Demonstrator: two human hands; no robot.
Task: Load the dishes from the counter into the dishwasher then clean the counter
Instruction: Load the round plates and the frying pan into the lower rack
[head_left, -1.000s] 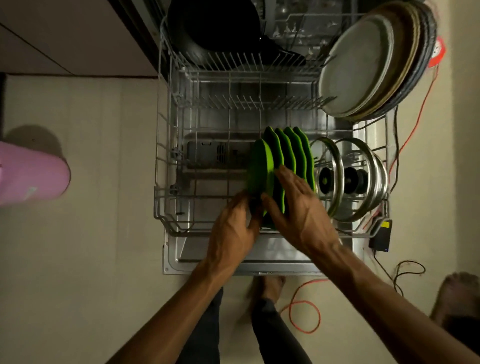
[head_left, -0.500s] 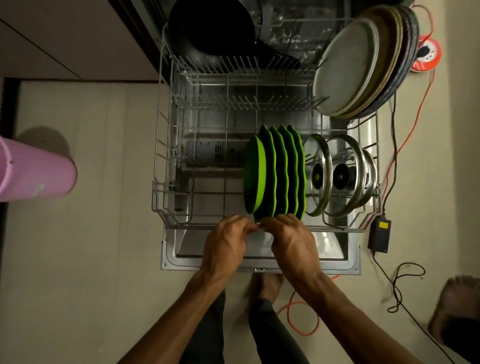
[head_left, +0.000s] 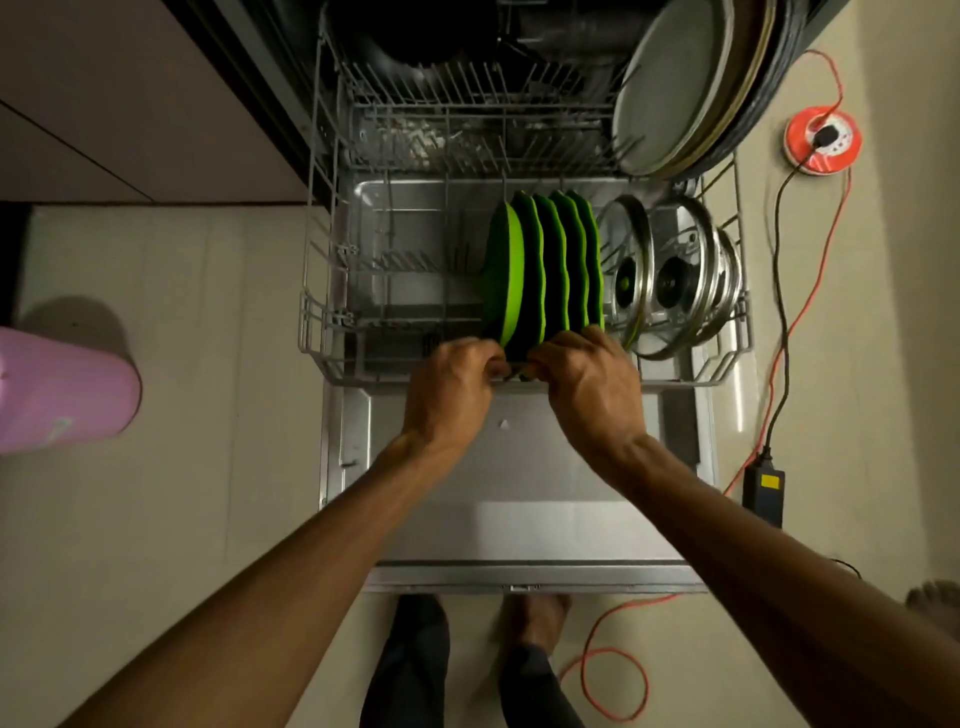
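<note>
- Left hand (head_left: 451, 387) and right hand (head_left: 592, 382) each kept a curled grip on the front rail of the wire rack (head_left: 332, 358).
- Green plates (head_left: 545, 270) stood upright in it, beside steel lids (head_left: 670, 275).

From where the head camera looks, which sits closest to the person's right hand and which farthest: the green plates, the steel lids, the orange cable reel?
1. green plates: touching the right hand, just beyond its fingers.
2. steel lids: racked right of the plates.
3. orange cable reel: on the floor, far right, outside the rack.
</note>
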